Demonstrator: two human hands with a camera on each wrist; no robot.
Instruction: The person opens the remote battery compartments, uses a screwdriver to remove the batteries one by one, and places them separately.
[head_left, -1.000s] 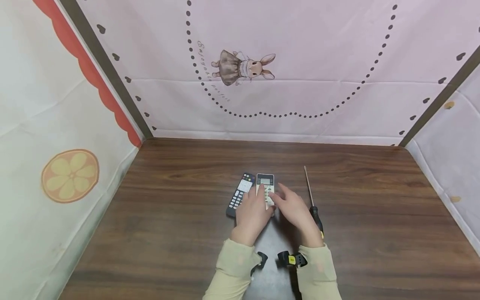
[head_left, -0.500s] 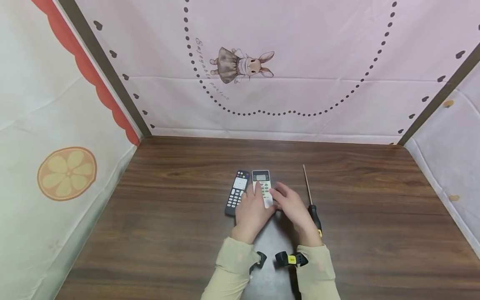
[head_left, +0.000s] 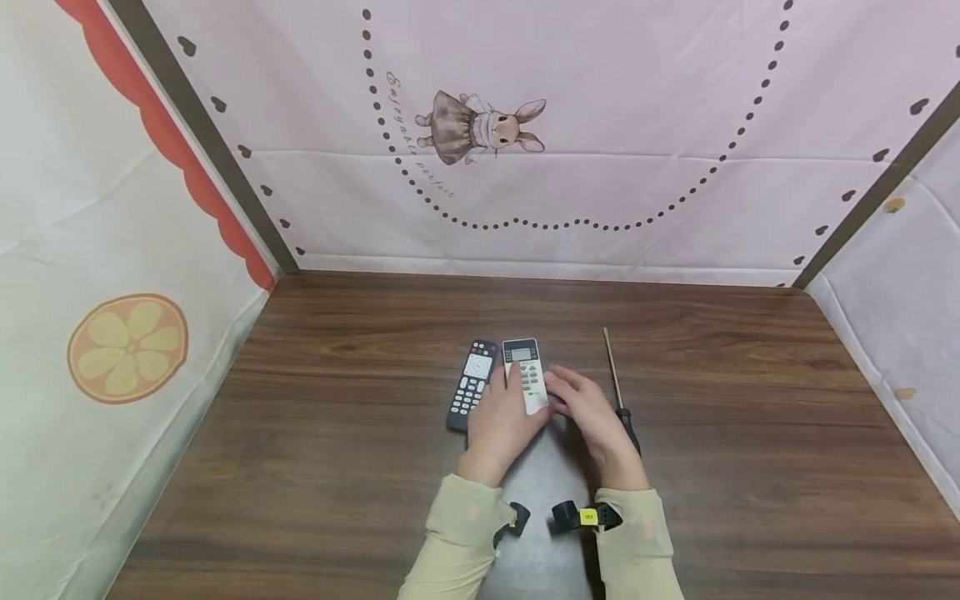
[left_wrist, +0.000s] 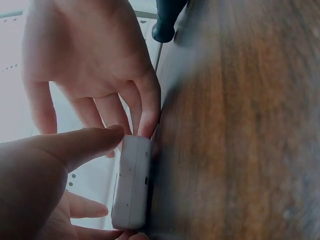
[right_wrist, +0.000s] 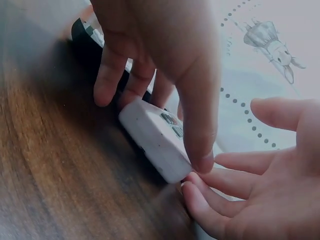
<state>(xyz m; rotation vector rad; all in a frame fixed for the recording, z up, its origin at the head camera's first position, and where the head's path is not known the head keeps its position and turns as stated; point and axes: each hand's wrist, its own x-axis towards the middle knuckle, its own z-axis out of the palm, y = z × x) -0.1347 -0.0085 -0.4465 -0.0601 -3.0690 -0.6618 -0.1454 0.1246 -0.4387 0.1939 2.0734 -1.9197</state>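
A white remote control (head_left: 534, 387) with a small grey screen lies on the table, its top leaning slightly left. My left hand (head_left: 501, 423) holds it across the lower part, thumb on the right edge and fingers at the left. In the left wrist view the remote's plain white end (left_wrist: 131, 182) faces the camera. Beside its right edge is my right hand (head_left: 592, 417), fingers loosely bent, fingertips touching or very near the lower right corner. A dark remote control (head_left: 471, 387) with white buttons lies just left of the white one, partly covered by my left hand.
To the right lies a screwdriver (head_left: 613, 371), its black handle partly behind my right hand. The wooden table (head_left: 337, 467) ends at a pink printed cloth (head_left: 637, 108) behind, with white cloth on both sides. A greyish patch (head_left: 536, 533) lies between my forearms.
The white remote has shifted a little left and turned so its top leans left. The dark remote now stands straighter beside it. My right hand stays near the white remote's right edge.
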